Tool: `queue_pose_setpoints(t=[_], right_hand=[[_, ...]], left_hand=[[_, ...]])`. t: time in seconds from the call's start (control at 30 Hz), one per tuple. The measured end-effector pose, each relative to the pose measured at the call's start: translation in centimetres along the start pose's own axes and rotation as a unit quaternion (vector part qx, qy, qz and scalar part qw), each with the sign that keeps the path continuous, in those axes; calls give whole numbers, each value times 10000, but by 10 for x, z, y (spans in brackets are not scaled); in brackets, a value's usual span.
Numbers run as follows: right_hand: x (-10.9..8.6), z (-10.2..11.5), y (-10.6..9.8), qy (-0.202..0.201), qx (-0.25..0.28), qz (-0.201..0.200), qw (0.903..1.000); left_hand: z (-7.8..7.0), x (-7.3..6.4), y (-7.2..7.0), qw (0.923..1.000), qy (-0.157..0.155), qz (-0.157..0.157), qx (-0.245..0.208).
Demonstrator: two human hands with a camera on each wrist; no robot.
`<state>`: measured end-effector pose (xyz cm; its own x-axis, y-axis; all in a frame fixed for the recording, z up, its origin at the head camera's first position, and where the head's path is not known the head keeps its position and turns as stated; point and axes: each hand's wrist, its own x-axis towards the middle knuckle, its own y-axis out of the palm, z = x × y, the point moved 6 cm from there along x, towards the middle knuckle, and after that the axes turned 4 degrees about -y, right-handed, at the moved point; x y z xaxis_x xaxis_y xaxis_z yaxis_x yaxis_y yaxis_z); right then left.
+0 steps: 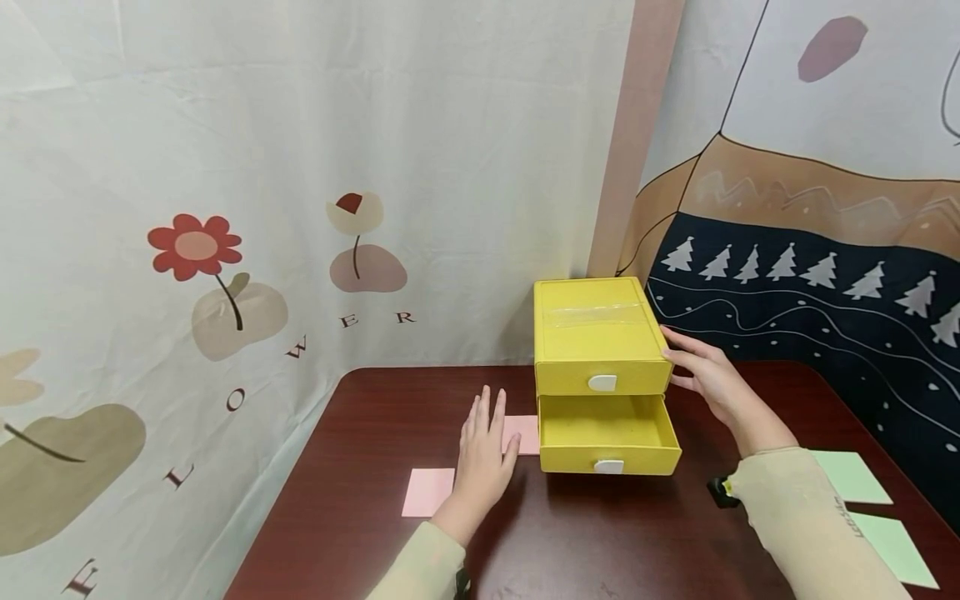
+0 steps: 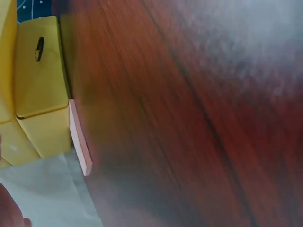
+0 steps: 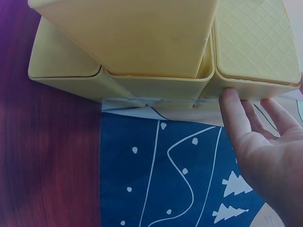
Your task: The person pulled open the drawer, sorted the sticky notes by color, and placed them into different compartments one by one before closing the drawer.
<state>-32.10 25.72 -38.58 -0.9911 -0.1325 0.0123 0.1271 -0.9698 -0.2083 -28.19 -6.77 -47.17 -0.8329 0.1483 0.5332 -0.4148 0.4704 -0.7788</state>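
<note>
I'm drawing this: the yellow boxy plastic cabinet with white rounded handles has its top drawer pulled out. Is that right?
Not the top drawer: the head view shows it closed, and the yellow drawer just beneath it pulled out from the cabinet.

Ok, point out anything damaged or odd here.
A clear tape-like strip crosses the top of the yellow box-shaped cabinet, perhaps a repair. The bottom yellow drawer front has a dark mark where the two above carry white rounded tabs, perhaps a missing handle.

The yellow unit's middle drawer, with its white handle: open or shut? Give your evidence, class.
Open: in the head view, the yellow middle drawer juts forward beyond the yellow upper drawer, exposing its inside.
</note>
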Motion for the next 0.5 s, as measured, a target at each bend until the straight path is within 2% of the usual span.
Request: queue_pose_setpoints(t=[0.13, 0.23, 0.4, 0.5], right_hand=[[0, 0, 0, 25, 17, -12, 10000], [1, -1, -1, 42, -41, -22, 10000], [0, 0, 0, 59, -99, -20, 9999], [-1, 1, 0, 47, -79, -19, 10000]], left_hand=[[7, 3, 13, 9976, -224, 623, 217], [9, 6, 20, 9950, -308, 908, 287], [13, 10, 29, 9894, -519, 1347, 144], [15, 12, 37, 9825, -690, 1726, 69]])
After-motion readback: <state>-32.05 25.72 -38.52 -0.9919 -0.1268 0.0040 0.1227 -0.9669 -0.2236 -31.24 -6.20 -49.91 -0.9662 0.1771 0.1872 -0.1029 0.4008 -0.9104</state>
